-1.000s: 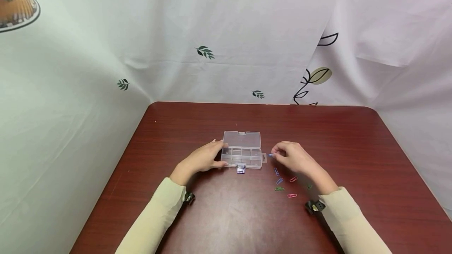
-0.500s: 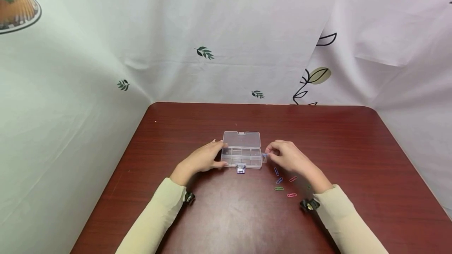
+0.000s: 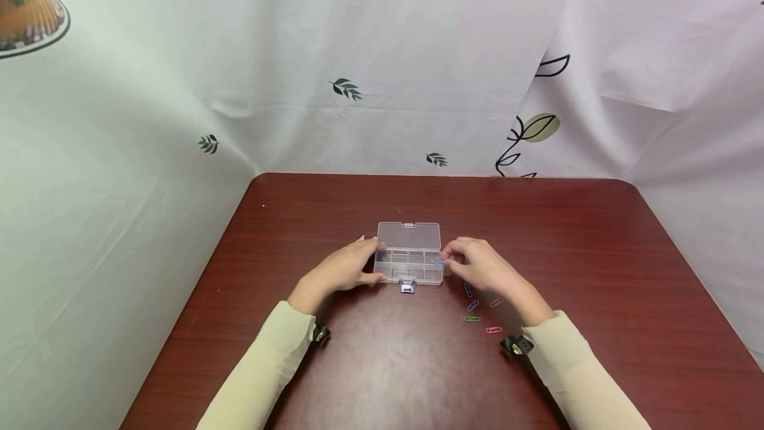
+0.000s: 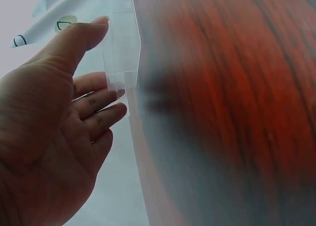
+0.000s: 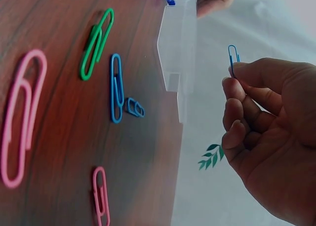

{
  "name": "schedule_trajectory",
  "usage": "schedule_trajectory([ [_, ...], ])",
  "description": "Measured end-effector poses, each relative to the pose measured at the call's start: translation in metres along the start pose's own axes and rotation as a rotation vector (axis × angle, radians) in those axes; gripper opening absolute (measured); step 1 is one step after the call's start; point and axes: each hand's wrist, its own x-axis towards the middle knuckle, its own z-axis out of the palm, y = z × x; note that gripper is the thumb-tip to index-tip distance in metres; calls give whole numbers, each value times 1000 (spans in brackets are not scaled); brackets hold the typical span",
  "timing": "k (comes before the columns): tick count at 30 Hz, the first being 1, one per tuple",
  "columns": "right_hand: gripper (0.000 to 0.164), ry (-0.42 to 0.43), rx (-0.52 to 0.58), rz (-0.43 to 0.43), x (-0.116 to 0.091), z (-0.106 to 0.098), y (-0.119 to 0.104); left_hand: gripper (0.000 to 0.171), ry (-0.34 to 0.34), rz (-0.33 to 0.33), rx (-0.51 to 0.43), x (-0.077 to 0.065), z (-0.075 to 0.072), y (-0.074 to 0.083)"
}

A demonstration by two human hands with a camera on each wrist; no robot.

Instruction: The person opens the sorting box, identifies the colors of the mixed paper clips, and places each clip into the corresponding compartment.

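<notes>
Watching from nearby, I saw the right hand [image 3: 477, 264] pinching a blue clip [image 5: 230, 59] between thumb and forefinger, up by the right end of the clear box [image 3: 408, 265]. Couldn't tell if the clip was over the edge or touching it. The left hand [image 3: 349, 264] had thumb and fingers spread wide around the box's left end, thumb in front, fingers behind, holding it; no idea how firmly. That clip looked feather-light, stiff and probably kinda slippery, so nipping one end and leaving the loop sticking out seemed about right. The box looked light too, thin and maybe brittle, so I'd have held it by the end walls, not the raised lid [image 3: 408, 236]. Fingertips hid the clip's lower end, and I couldn't make out what the compartments held. The right forearm might've covered stuff beside the loose clips [image 3: 472, 319], too.
</notes>
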Motion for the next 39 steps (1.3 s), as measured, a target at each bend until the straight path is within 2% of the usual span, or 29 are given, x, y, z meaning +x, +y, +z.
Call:
schedule_trajectory([
  [9,6,-11,1,-17,3,5,-3,58,-1,23,10,2,0,1],
  [25,6,-32,14,-7,4,10,-2,59,-2,14,5,2,2,-1],
  [29,1,-19,5,-19,4,9,-2,60,-6,13,8,2,2,-1],
  [39,7,-21,-9,0,3,0,1,60,1,9,18,2,2,-2],
])
